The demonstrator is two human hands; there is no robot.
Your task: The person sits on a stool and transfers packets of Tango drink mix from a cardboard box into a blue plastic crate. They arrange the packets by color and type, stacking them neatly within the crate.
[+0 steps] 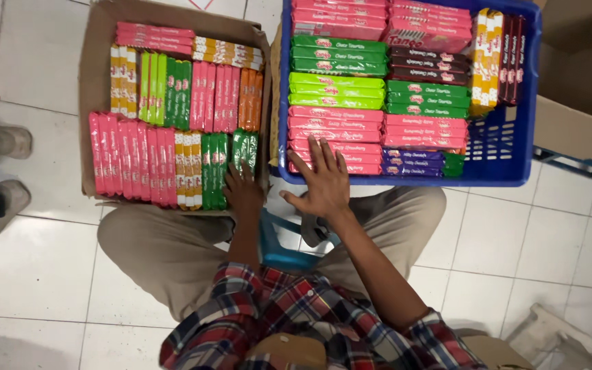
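Note:
A cardboard box (94, 82) on the left holds upright rows of pink, yellow, green and orange wafer packets. My left hand (242, 190) reaches into its near right corner, fingers on the dark green packets (244, 149); whether it grips one is hidden. A blue plastic crate (498, 147) on the right holds flat stacks of pink, green, brown, purple and yellow packets. My right hand (323, 183) lies flat with fingers spread on the pink packets (334, 130) at the crate's near left corner. Both containers rest against my knees.
I sit on a blue stool (279, 248) on a white tiled floor. Another person's two shoes (5, 168) stand at the left edge. A brown carton (577, 75) sits right of the crate, and a white object (563, 342) lies at bottom right.

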